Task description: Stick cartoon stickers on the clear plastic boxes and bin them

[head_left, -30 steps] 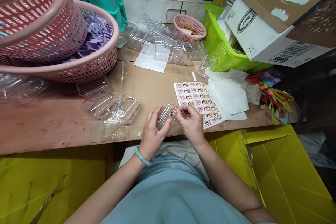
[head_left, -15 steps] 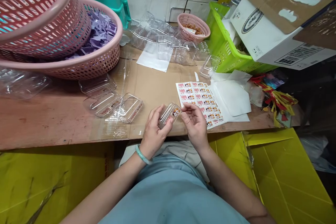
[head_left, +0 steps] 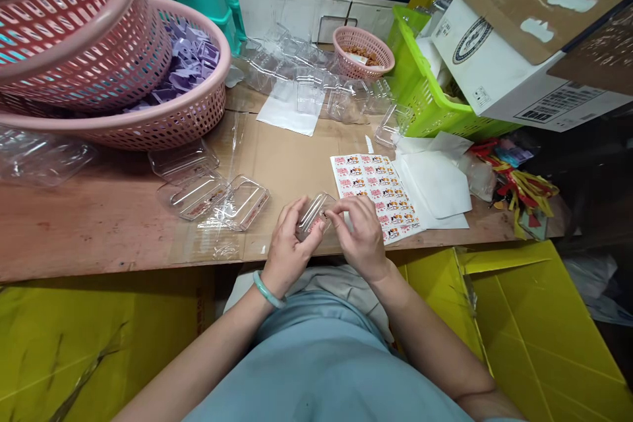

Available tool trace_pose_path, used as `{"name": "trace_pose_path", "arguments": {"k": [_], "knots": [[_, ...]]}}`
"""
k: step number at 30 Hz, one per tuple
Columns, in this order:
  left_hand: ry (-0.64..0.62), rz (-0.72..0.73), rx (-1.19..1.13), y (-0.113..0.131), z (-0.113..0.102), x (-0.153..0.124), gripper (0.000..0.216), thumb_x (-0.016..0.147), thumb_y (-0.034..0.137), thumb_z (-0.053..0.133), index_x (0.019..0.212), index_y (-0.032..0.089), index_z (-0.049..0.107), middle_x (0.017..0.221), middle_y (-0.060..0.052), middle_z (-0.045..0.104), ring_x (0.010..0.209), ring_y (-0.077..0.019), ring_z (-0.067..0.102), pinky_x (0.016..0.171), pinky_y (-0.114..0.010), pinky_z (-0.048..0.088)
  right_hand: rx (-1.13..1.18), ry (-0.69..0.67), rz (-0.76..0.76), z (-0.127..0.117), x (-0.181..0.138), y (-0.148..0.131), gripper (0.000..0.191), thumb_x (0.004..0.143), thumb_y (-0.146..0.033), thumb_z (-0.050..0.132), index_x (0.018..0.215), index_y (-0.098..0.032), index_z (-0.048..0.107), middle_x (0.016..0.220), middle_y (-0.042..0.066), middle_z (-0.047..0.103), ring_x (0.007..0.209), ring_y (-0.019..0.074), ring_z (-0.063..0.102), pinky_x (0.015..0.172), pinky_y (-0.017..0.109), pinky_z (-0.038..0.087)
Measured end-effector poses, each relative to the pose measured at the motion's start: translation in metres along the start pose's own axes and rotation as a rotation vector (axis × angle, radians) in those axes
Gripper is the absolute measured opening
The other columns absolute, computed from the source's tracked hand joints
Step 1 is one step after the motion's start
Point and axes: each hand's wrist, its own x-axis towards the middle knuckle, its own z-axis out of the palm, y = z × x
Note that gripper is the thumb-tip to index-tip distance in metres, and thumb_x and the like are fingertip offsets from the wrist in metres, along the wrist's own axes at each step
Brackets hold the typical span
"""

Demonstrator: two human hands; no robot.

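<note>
My left hand (head_left: 288,244), with a green bangle on its wrist, grips a small clear plastic box (head_left: 312,212) at the near edge of the wooden table (head_left: 89,224). My right hand (head_left: 362,232) has its fingers closed against the right end of the same box, covering the sticker there. A sheet of orange and pink stickers (head_left: 378,192) lies just right of both hands. Three clear boxes (head_left: 212,196) rest on the table left of my left hand.
Stacked pink baskets (head_left: 99,59), one with purple pieces, stand at the back left. A pile of clear boxes (head_left: 301,76), a small pink basket (head_left: 363,53), a green basket (head_left: 430,92) and cardboard cartons line the back. White backing papers (head_left: 438,181) lie right. Yellow cartons (head_left: 534,330) sit below.
My right hand has moved left onto the box's end, and its fingers now cover the sticker that showed there before. My left hand keeps its hold.
</note>
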Motion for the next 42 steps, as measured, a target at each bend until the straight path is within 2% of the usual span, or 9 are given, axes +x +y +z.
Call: {"name": "trace_pose_path", "arguments": {"k": [3,6,8,13,16,28,35,42], "knots": [[-0.010,-0.001,-0.023,-0.002,-0.001,0.001,0.048,0.088,0.037,0.058,0.132,0.018,0.051,0.132,-0.012,0.056,0.125,-0.0225,0.053,0.108,-0.039,0.041,-0.112,-0.014,-0.272,-0.001,-0.007,-0.002,0.009,0.089,-0.014,0.056,0.090,-0.023,0.057,0.085,0.006,0.066,0.084,0.0216,0.057,0.080,0.038,0.044],[-0.025,0.004,-0.038,-0.004,-0.002,0.001,0.048,0.089,0.036,0.057,0.133,0.018,0.050,0.133,-0.012,0.056,0.125,-0.0226,0.053,0.109,-0.039,0.041,-0.138,-0.012,-0.366,-0.004,-0.011,-0.006,0.013,0.088,-0.011,0.056,0.094,-0.023,0.055,0.086,0.006,0.066,0.084,0.0214,0.057,0.079,0.038,0.045],[-0.039,0.003,-0.037,-0.006,-0.003,0.000,0.050,0.088,0.037,0.058,0.134,0.019,0.050,0.134,-0.012,0.055,0.126,-0.0228,0.052,0.109,-0.039,0.041,-0.130,0.004,-0.285,-0.005,-0.009,-0.007,0.010,0.089,-0.013,0.055,0.091,-0.023,0.055,0.084,0.005,0.065,0.083,0.0212,0.056,0.078,0.037,0.045],[-0.103,-0.029,-0.082,-0.008,-0.007,0.001,0.053,0.088,0.040,0.058,0.137,0.020,0.047,0.139,-0.011,0.052,0.130,-0.0229,0.049,0.111,-0.039,0.038,-0.004,0.004,0.105,0.000,0.005,-0.005,0.012,0.093,-0.024,0.052,0.081,-0.023,0.052,0.078,0.002,0.059,0.078,0.0186,0.056,0.075,0.033,0.045],[-0.135,-0.074,-0.144,-0.009,-0.009,0.003,0.054,0.089,0.040,0.057,0.138,0.018,0.046,0.142,-0.012,0.051,0.132,-0.0232,0.048,0.112,-0.039,0.037,0.065,-0.060,0.193,0.005,0.014,0.000,0.012,0.091,-0.024,0.053,0.079,-0.023,0.051,0.079,0.001,0.059,0.077,0.0167,0.056,0.074,0.030,0.044],[-0.150,-0.133,-0.185,-0.005,-0.013,0.006,0.055,0.089,0.040,0.057,0.137,0.016,0.047,0.142,-0.013,0.051,0.132,-0.0241,0.048,0.113,-0.041,0.036,0.032,-0.086,0.145,-0.007,0.020,-0.015,0.010,0.090,-0.020,0.054,0.080,-0.022,0.052,0.079,0.001,0.060,0.078,0.0167,0.056,0.074,0.029,0.043],[-0.171,-0.133,-0.183,-0.004,-0.014,0.009,0.054,0.088,0.041,0.059,0.136,0.018,0.049,0.139,-0.012,0.053,0.129,-0.0236,0.051,0.111,-0.039,0.038,0.036,-0.115,0.187,0.001,0.024,0.000,0.014,0.090,-0.021,0.052,0.077,-0.023,0.049,0.077,0.001,0.058,0.075,0.0167,0.054,0.071,0.030,0.043],[-0.168,-0.133,-0.195,-0.005,-0.013,0.008,0.055,0.088,0.042,0.059,0.136,0.019,0.048,0.140,-0.012,0.052,0.128,-0.0238,0.052,0.109,-0.038,0.040,-0.060,-0.098,0.099,0.005,0.023,0.003,0.016,0.091,-0.020,0.052,0.077,-0.024,0.046,0.077,0.001,0.057,0.075,0.0180,0.053,0.072,0.031,0.042]]}}
